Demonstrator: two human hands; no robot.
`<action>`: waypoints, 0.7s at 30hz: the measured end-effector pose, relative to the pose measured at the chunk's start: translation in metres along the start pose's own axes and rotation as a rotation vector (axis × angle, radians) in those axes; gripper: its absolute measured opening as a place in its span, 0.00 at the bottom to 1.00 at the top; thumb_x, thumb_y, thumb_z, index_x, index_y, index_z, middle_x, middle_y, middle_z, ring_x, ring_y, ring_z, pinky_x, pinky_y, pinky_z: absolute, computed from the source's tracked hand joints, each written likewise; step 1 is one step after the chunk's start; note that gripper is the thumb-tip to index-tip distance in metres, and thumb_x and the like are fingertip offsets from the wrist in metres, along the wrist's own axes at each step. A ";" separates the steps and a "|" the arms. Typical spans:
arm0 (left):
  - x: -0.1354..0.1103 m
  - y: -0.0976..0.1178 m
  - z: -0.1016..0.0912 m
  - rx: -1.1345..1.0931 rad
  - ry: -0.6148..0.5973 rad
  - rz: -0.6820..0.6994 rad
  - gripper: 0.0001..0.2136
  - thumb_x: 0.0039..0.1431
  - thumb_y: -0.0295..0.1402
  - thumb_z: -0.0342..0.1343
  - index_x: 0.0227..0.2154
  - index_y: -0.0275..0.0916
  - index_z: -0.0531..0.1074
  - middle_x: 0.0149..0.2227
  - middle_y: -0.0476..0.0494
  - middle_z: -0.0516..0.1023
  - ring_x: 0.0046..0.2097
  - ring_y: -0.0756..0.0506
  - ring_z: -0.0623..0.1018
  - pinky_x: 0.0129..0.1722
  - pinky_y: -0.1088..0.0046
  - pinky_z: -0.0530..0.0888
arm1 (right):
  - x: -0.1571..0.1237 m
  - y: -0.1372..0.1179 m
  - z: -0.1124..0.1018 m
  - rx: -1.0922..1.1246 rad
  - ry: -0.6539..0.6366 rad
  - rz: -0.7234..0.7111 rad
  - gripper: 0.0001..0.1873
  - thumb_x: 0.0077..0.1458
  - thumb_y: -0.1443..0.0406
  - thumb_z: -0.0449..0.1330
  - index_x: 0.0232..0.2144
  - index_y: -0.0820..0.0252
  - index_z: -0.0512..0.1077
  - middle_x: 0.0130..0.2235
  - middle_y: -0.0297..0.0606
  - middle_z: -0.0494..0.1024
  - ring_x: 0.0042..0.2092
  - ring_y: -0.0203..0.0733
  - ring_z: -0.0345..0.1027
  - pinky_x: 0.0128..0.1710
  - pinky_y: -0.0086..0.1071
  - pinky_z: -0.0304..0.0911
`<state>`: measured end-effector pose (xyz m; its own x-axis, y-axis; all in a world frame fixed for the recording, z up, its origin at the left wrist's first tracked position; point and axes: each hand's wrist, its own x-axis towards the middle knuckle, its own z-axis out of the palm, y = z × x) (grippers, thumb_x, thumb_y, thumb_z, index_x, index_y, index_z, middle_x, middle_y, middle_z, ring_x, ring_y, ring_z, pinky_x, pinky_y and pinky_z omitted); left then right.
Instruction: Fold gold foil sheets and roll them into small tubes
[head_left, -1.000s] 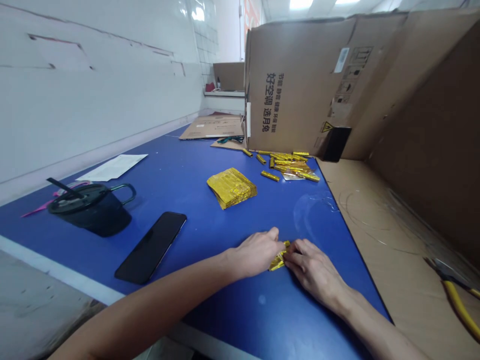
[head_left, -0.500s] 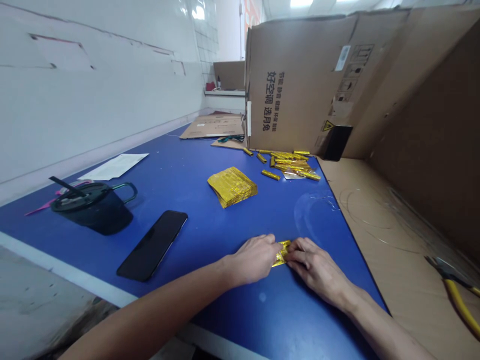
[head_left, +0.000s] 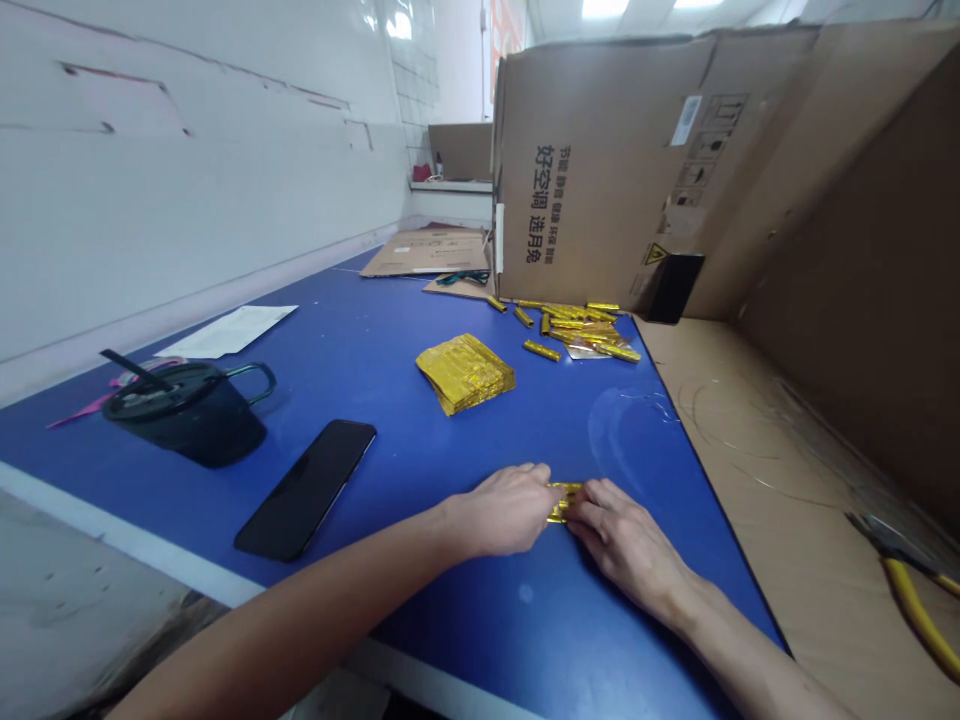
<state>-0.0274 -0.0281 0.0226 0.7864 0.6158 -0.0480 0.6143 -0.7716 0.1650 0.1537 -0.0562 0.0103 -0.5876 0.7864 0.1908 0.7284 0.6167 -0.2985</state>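
Observation:
A small gold foil sheet (head_left: 559, 508), partly rolled or folded, lies on the blue tabletop (head_left: 450, 620) between my hands. My left hand (head_left: 511, 510) is closed on its left end, the fingers curled and pressed down. On its right end, the bent fingers of my right hand (head_left: 619, 525) pinch the foil. Both hands cover much of the sheet, so its full shape is hidden. Ahead of my hands lies a stack of flat gold foil sheets (head_left: 465, 372). Several narrow gold foil rolls (head_left: 581, 325) are heaped at the far right of the tabletop.
A black phone (head_left: 307, 490) and a dark lidded mug with a straw (head_left: 199, 415) stand to the left, near white paper (head_left: 229, 332). A big cardboard box (head_left: 600, 170) rises at the back. Yellow-handled pliers (head_left: 911, 590) lie on cardboard at right.
The visible part of the foil sheet between my hands has become shorter from front to back. Both hands have shifted slightly, the right one a little to the left.

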 end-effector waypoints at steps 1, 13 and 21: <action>0.000 -0.001 0.000 0.013 0.003 0.008 0.11 0.53 0.26 0.46 0.40 0.37 0.63 0.34 0.43 0.67 0.37 0.44 0.70 0.38 0.69 0.67 | 0.000 0.000 0.001 0.000 0.006 0.003 0.10 0.56 0.69 0.48 0.31 0.58 0.70 0.30 0.39 0.68 0.34 0.40 0.61 0.35 0.34 0.58; 0.001 -0.005 -0.004 -0.009 0.021 0.043 0.11 0.54 0.26 0.43 0.40 0.38 0.63 0.32 0.44 0.68 0.34 0.45 0.70 0.34 0.71 0.67 | 0.001 0.000 0.001 -0.031 0.019 0.000 0.08 0.55 0.66 0.51 0.33 0.58 0.70 0.32 0.40 0.68 0.35 0.41 0.61 0.35 0.34 0.58; -0.001 -0.004 -0.007 -0.041 -0.013 0.023 0.11 0.52 0.30 0.50 0.40 0.38 0.63 0.34 0.43 0.67 0.37 0.44 0.70 0.36 0.70 0.67 | 0.004 0.001 0.006 -0.025 0.099 0.008 0.14 0.58 0.66 0.46 0.27 0.59 0.70 0.28 0.39 0.68 0.31 0.39 0.60 0.32 0.32 0.56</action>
<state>-0.0310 -0.0243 0.0292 0.8014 0.5955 -0.0563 0.5929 -0.7783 0.2067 0.1496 -0.0528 0.0055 -0.5450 0.7902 0.2802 0.7424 0.6101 -0.2768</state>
